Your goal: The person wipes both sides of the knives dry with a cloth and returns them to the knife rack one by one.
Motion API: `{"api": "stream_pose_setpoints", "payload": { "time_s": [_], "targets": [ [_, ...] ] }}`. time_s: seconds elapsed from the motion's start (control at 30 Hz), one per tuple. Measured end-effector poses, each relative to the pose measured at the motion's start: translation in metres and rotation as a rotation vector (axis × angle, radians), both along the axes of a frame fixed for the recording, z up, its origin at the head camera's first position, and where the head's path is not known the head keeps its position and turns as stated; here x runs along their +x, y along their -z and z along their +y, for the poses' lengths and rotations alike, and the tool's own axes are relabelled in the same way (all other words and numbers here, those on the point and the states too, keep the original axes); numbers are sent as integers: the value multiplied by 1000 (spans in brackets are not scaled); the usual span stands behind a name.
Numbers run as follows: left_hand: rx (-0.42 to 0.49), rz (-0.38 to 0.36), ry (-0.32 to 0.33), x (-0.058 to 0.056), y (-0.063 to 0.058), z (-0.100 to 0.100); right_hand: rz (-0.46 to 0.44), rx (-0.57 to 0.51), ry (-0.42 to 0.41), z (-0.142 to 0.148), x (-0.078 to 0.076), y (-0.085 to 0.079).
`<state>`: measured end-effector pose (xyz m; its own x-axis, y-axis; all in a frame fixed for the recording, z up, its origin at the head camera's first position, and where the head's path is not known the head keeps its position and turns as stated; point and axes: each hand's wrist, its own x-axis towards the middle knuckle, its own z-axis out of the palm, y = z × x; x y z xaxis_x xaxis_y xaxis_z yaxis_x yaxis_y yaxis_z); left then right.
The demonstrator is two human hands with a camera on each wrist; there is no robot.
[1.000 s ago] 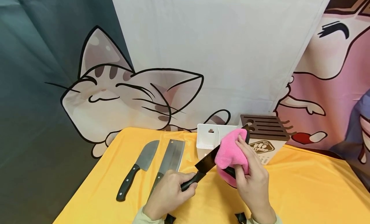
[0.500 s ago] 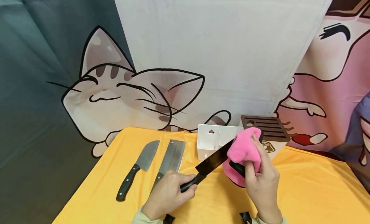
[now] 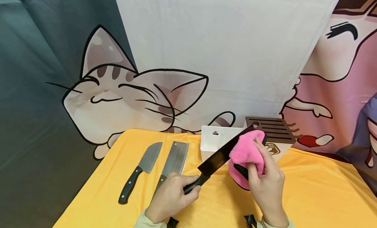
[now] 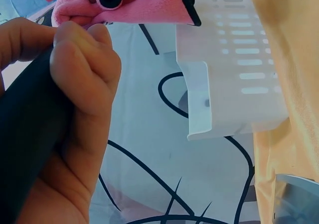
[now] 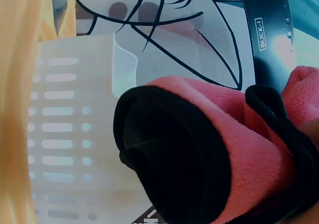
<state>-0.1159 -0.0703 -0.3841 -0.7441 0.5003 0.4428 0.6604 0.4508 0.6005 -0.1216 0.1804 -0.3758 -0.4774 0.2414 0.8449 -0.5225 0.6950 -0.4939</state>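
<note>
My left hand [image 3: 170,197] grips the black handle of a kitchen knife [image 3: 216,160], whose dark blade slants up to the right above the table. In the left wrist view, the fingers curl around that handle [image 4: 30,129]. A pink cloth [image 3: 247,149] with black edging is pinched in my right hand [image 3: 266,182]. It lies folded against the blade toward the tip end, and a bit of the tip shows beyond it. Letters mark the dark blade [image 5: 269,30] in the right wrist view, where the bunched cloth [image 5: 249,139] hides part of it.
A knife with a black handle [image 3: 129,185] and a cleaver [image 3: 176,157] lie on the yellow tablecloth [image 3: 94,205] to the left. Behind the hands stands a white knife holder [image 3: 212,141] with a brown slotted top [image 3: 271,131]. A cartoon-printed curtain [image 3: 235,58] hangs behind.
My right hand and the cloth first slid rightward along the blade toward the tip, then shifted slightly back. The blade tilted a little, its tip showing again past the cloth. My left hand stayed nearly still.
</note>
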Motion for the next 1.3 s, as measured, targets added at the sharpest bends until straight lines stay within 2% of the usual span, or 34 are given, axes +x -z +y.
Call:
{"api": "stream_pose_setpoints", "payload": {
  "time_s": [0.23,0.47,0.7,0.87,1.07,1.3],
  "targets": [
    [50,-2,0,0,0,-2,18,29,-41,-5,2,-2],
    [73,18,10,-1,0,-1,66,39,-130,-16,10,-18],
    [77,-20,-26,-1,-3,0,64,51,-212,-26,16,-30],
    [74,-27,-37,-1,-3,1,67,68,-268,-26,14,-26],
    [97,-7,-26,-2,-3,2,42,106,-317,-22,9,-14],
    [87,-2,-49,-2,-3,2,12,168,-372,-20,9,-8]
  ]
}}
